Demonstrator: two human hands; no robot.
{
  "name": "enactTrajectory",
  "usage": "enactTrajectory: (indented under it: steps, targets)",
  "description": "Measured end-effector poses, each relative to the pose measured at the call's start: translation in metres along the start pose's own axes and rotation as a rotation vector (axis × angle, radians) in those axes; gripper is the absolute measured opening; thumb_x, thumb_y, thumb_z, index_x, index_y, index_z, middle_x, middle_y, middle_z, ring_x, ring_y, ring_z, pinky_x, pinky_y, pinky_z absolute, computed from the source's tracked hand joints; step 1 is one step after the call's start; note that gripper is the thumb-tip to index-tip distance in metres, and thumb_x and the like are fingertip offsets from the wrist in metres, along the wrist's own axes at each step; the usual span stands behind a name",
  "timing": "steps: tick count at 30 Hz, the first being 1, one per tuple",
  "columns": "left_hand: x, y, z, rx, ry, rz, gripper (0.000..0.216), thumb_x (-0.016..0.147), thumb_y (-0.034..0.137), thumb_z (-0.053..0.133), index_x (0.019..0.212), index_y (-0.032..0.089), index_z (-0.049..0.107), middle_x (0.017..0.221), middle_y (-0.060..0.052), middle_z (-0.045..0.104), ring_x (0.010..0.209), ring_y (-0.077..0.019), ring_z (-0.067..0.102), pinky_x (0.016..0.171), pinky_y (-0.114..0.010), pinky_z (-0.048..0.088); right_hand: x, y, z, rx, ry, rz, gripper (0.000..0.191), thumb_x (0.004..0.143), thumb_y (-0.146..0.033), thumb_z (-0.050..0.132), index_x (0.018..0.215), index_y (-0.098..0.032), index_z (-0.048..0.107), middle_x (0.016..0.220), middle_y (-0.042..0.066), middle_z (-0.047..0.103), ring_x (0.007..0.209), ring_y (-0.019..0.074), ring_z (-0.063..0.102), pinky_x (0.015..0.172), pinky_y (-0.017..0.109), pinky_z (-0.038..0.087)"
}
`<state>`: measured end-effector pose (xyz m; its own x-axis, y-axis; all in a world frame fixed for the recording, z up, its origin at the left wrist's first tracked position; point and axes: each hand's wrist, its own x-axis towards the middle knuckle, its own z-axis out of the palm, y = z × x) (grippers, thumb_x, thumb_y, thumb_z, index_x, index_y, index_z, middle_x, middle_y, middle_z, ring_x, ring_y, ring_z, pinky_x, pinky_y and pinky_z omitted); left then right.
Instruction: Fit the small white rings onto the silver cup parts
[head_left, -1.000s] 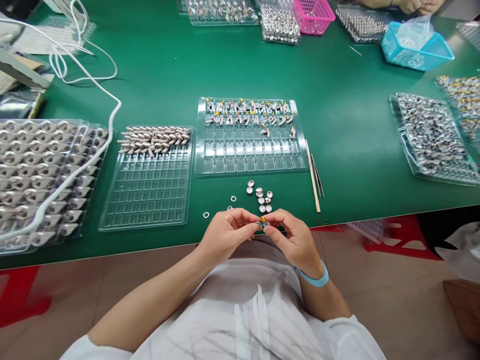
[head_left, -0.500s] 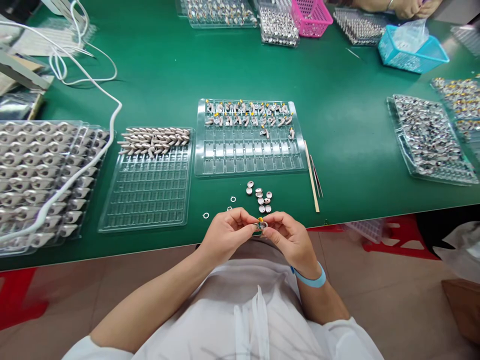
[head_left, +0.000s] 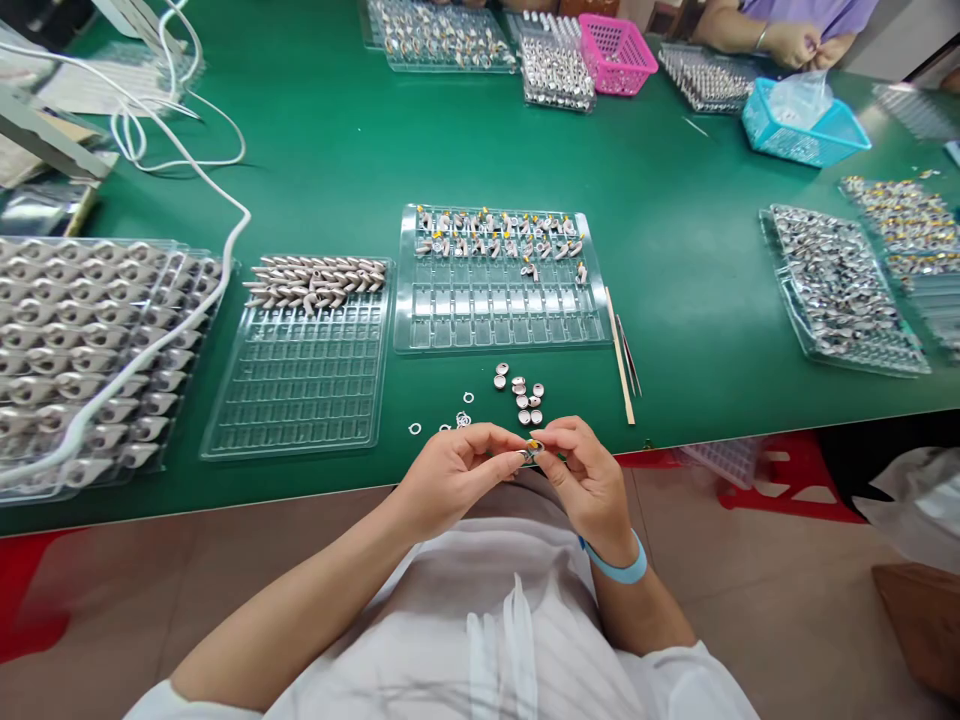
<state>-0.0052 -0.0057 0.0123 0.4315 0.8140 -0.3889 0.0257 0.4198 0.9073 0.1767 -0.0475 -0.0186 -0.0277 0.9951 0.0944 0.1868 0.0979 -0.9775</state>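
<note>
My left hand (head_left: 450, 477) and my right hand (head_left: 591, 482) meet at the table's near edge, both closed in a fingertip pinch. Between them is a small metal part with a yellow bit (head_left: 533, 448), partly covered by the fingers. Just beyond lie several small round metal caps (head_left: 523, 402) in a loose cluster. Thin white rings (head_left: 463, 419) rest to the left, close to my left hand. Further back, a clear compartment tray (head_left: 495, 300) carries rows of small metal parts with yellow bits (head_left: 499, 243).
Tweezers (head_left: 628, 352) and a flat wooden stick (head_left: 620, 360) lie right of the tray. Another clear tray (head_left: 296, 390) holds curved metal pieces; stacked trays (head_left: 82, 360) sit far left under a white cable (head_left: 187, 310). Baskets and a co-worker's hands (head_left: 806, 45) are at the back.
My fingertips have shifted slightly right, and the metal part between them has turned. The view has tilted up a little, showing more of the co-worker.
</note>
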Motion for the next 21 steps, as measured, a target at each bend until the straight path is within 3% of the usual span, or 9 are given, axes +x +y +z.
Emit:
enactTrajectory:
  steps: [4,9,15,18,21]
  targets:
    - [0.001,-0.001,-0.003,0.025,-0.047,0.027,0.02,0.082,0.033,0.066,0.085,0.014,0.072,0.084,-0.005,0.071,0.073,-0.0124,0.062,0.072,-0.024,0.051,0.0,0.001,0.0,0.06,-0.012,0.001,0.02,0.089,-0.02,0.06,0.107,-0.027,0.067,0.1,0.005,0.06,0.09,0.0167,0.06,0.069,0.027,0.051]
    - [0.007,-0.007,-0.001,-0.13,-0.017,-0.031,0.023,0.072,0.029,0.077,0.087,0.014,0.068,0.072,-0.003,0.069,0.063,-0.0117,0.061,0.065,-0.025,0.053,0.001,-0.002,0.004,0.14,-0.015,0.034,0.017,0.089,-0.019,0.06,0.103,-0.026,0.068,0.098,0.004,0.061,0.088,0.0165,0.061,0.072,0.028,0.051]
    - [0.012,-0.01,0.003,-0.198,-0.038,-0.026,0.031,0.07,0.027,0.079,0.097,0.014,0.071,0.085,-0.006,0.073,0.07,-0.0135,0.065,0.069,-0.027,0.055,-0.001,0.002,0.015,0.273,0.101,0.07,0.014,0.087,-0.018,0.063,0.098,-0.027,0.064,0.096,0.002,0.062,0.085,0.0149,0.063,0.076,0.028,0.054]
    - [0.013,-0.009,0.004,-0.213,-0.031,-0.02,0.028,0.069,0.025,0.079,0.094,0.014,0.073,0.085,-0.006,0.073,0.072,-0.014,0.066,0.071,-0.027,0.056,-0.003,0.005,0.018,0.216,0.147,0.031,0.013,0.088,-0.017,0.062,0.095,-0.027,0.064,0.098,0.002,0.064,0.09,0.0166,0.064,0.079,0.031,0.055]
    - [0.012,-0.009,0.004,-0.191,0.009,0.01,0.024,0.069,0.024,0.079,0.09,0.014,0.073,0.085,-0.006,0.074,0.077,-0.0158,0.067,0.075,-0.029,0.057,-0.001,0.005,0.016,0.117,0.106,-0.02,0.017,0.088,-0.016,0.06,0.099,-0.027,0.066,0.101,0.004,0.066,0.096,0.0193,0.064,0.083,0.035,0.054]
